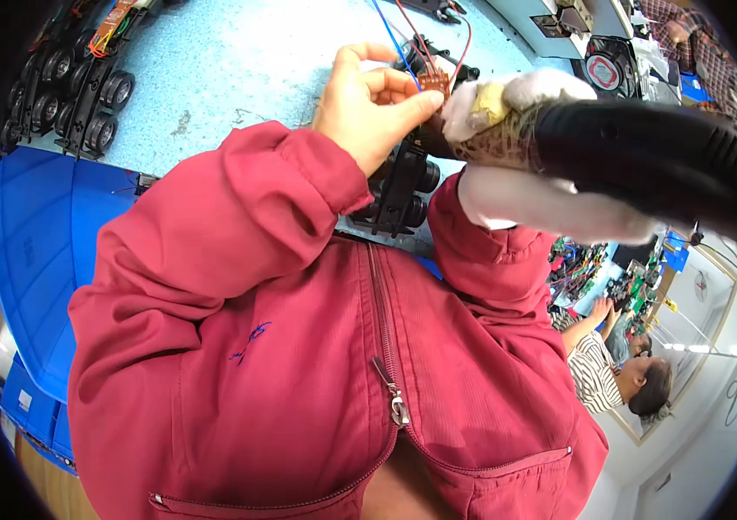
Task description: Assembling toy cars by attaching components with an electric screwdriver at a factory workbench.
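My left hand (368, 104) pinches a small brown circuit board (434, 83) between thumb and fingers. Blue and red wires (400, 33) rise from the board. My right hand (524, 199), in a white glove with a yellowed patch, is wrapped around a thick black electric screwdriver (654, 160). Its narrower front, bound in brownish wrapping, points left toward the board; the very tip is hidden by my left hand. Beneath both hands lies a black toy vehicle chassis (401, 186) with wheels, partly covered by my hand and sleeves.
Several black wheeled chassis (69, 100) crowd the table's left end. The light blue tabletop (204, 78) is speckled. A blue bin (35, 251) stands below its left edge. A small fan (608, 71) is at the back right. A co-worker (602, 373) handles parts at the right; another person (711, 52) is farther off.
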A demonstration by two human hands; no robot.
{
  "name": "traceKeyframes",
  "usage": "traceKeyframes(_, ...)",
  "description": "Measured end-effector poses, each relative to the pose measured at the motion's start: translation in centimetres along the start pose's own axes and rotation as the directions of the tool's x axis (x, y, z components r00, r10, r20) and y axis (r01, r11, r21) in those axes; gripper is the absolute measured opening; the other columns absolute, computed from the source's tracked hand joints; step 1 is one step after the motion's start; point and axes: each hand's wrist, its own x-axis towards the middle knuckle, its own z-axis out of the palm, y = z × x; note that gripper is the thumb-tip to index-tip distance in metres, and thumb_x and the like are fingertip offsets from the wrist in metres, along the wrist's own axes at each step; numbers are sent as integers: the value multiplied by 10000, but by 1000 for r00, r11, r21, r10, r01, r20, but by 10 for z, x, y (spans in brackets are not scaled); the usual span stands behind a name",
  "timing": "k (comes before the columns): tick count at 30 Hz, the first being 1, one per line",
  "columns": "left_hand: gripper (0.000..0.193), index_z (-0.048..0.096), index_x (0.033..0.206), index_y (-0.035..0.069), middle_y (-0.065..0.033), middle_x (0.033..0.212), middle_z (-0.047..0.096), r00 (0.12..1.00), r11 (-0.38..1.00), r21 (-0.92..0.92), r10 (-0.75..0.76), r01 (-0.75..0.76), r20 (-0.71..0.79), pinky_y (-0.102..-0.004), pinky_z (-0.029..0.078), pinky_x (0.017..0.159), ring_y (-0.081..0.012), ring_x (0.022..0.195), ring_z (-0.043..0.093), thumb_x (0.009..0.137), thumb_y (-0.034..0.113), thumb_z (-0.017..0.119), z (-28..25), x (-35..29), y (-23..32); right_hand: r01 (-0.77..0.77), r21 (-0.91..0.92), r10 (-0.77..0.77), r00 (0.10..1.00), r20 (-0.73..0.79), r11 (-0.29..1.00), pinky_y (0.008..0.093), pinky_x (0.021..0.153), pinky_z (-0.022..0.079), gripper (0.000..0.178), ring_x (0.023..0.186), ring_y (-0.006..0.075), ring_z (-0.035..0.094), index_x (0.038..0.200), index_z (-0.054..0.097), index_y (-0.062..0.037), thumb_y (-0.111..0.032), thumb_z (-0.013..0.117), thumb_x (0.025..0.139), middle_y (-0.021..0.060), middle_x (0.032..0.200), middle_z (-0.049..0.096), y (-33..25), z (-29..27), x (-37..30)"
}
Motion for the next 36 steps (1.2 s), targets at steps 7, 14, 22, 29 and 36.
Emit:
traceKeyframes(7,242,526,989,-8,-33,791,625,988,988,59,135,-140,76,-201,465,611,-47,645,541,797,72,649,1,7,-3,-131,309,78,981,180,942,358,444,421,826,444,224,496,730,461,-36,-831,545,523,77,588,492,6,-11,-21)
traceKeyframes(14,164,522,1005,-31,-83,924,602,988,999,-39,-10,16,152,-240,484,735,-107,826,585,845,-31,556,1,9,2,-26,641,-111,979,173,767,309,449,317,669,451,125,391,718,424,-181,-796,609,532,-33,549,394,43,-80,110)
traceKeyframes(22,106,499,924,-33,-93,925,590,980,997,20,-78,76,185,-286,535,739,-150,903,596,834,-67,542,0,11,3,-150,29,153,967,-203,988,249,367,387,529,393,143,474,745,529,-113,-641,520,774,9,521,485,101,-40,201)
traceKeyframes(29,228,583,913,-13,-76,905,573,950,910,367,81,-194,303,-263,474,746,-140,822,554,723,32,703,-17,8,9,-52,18,54,863,-503,998,288,292,377,659,326,170,446,776,486,-36,-694,471,754,30,468,412,30,-6,148)
traceKeyframes(36,519,641,961,32,-104,912,476,793,618,520,324,-590,516,-330,424,804,-238,906,475,510,198,836,-21,5,19,-270,543,292,955,48,795,229,560,352,682,535,60,497,709,475,-178,-780,668,454,-74,625,501,-40,-102,81)
